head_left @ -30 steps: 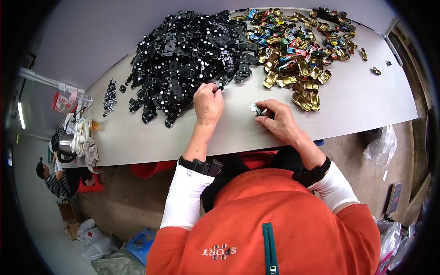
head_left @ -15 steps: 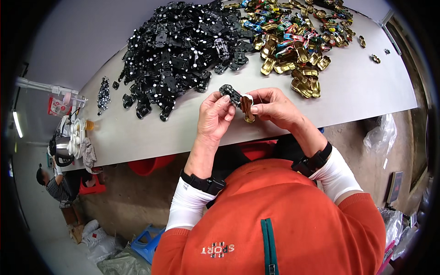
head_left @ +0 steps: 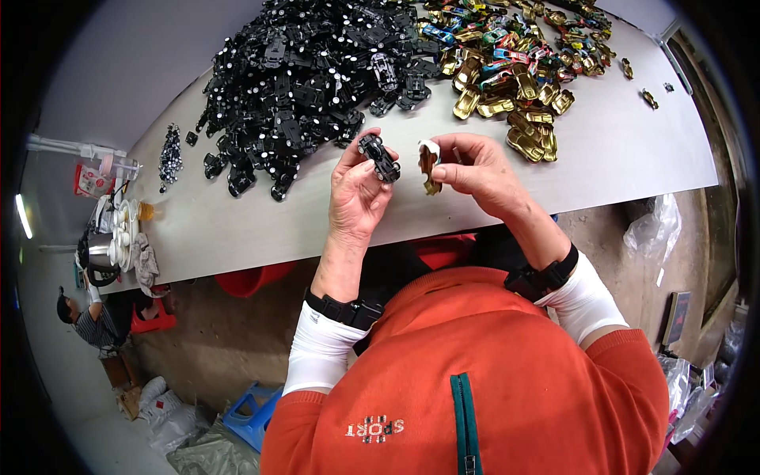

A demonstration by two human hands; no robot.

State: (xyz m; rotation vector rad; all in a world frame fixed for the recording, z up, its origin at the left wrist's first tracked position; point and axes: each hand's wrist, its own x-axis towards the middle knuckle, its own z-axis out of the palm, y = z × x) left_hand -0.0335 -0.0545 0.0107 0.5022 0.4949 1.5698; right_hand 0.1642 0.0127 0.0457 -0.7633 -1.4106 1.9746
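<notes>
Between the fingers of my left hand is a black toy car chassis with wheels, held up over the near part of the table. My right hand pinches a gold toy car body shell on edge, its hollow side facing the chassis. A small gap separates the two parts. Beyond my left hand rises a large heap of black toy car chassis. Gold and coloured toy car shells are piled past my right hand.
The pale table curves around in front of me. A cluster of small silvery parts lies at its left. Cups and a metal kettle stand at the left end. A person sits farther left, near a blue stool.
The chassis and the gold shell, together before, are now apart. My left hand has shifted slightly left with the chassis, and my right hand keeps the shell.
</notes>
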